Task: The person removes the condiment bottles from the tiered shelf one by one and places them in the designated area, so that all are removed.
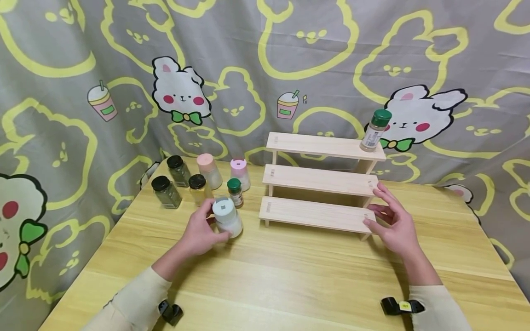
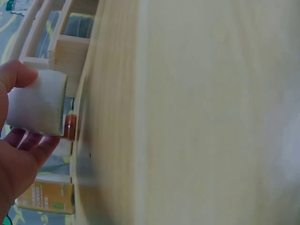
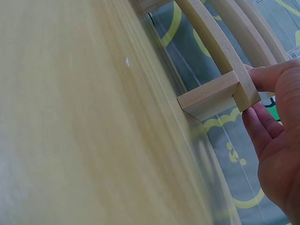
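Note:
My left hand (image 1: 203, 232) grips a jar (image 1: 229, 223) with a pale grey-white cap and white contents, thumb on the near side and fingers behind. In the left wrist view the white jar (image 2: 40, 103) shows its base close over the table. My right hand (image 1: 397, 227) is at the right end of a three-step wooden rack (image 1: 314, 214). The right wrist view shows the thumb and fingers pinching the end of the lowest step (image 3: 220, 51). On the top step, at its right end, stands a green-capped bottle (image 1: 375, 131) with a label.
Left of the rack stand two black-capped jars of dark green contents (image 1: 166, 193), a black-capped yellow jar (image 1: 199, 188), a pink-capped jar (image 1: 210, 172), a lilac-capped jar (image 1: 239, 174) and a small green-capped bottle (image 1: 234, 193). A patterned curtain (image 1: 240, 41) hangs behind the wooden table (image 1: 285, 280).

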A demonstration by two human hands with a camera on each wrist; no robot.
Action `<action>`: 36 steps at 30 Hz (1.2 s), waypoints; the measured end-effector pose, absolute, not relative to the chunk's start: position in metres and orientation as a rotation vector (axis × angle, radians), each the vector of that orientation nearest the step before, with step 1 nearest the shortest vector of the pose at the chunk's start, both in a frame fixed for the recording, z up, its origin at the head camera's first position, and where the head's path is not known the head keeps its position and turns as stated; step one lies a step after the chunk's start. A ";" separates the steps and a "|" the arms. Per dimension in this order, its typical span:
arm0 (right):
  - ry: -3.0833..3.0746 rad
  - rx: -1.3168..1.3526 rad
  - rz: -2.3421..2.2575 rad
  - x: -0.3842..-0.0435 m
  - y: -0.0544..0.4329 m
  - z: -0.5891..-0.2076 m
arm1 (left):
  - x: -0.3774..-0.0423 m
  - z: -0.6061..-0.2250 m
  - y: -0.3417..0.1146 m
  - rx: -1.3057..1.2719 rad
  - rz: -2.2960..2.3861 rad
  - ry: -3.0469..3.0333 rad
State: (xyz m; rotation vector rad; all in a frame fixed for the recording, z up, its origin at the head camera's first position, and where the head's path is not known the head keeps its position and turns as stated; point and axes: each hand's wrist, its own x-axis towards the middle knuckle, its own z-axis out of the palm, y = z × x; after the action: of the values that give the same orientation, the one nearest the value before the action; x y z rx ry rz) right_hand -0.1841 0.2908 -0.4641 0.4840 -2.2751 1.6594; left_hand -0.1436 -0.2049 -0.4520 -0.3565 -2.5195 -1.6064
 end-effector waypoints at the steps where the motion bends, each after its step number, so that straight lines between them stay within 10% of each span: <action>1: -2.276 0.484 1.659 -0.184 0.291 -0.464 | -0.143 -0.452 -0.205 -0.363 -1.603 -2.526; 36: -2.309 0.481 1.623 -0.169 0.278 -0.437 | -0.142 -0.465 -0.206 -0.366 -1.646 -2.561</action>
State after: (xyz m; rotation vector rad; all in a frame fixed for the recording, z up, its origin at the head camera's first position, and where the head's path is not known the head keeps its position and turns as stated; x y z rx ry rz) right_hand -0.1687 0.2781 -0.4375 0.4814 -2.3094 1.6229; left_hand -0.1420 -0.2061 -0.4654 -0.3655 -2.5611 -1.6461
